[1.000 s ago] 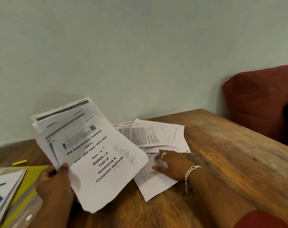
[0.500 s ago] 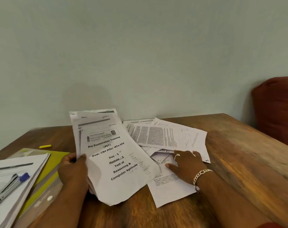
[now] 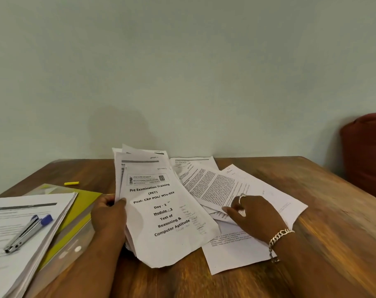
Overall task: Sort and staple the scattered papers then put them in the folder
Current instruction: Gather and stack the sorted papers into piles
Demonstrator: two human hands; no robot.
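On the wooden table [image 3: 311, 211], the left hand [image 3: 108, 218] grips a fanned sheaf of sheets [image 3: 161, 211] by its left edge; the right hand [image 3: 253, 216], fingers spread, presses the scattered papers [image 3: 217, 188]. The loosely fanned sheaf could slip and mix with unsorted pages. Its cover reads "Pre Examination Training (PET), Day - 2, Module - 2, Test of Reasoning & Computer Aptitude". The green folder [image 3: 84, 203] and the stapler [image 3: 26, 233] lie on the left.
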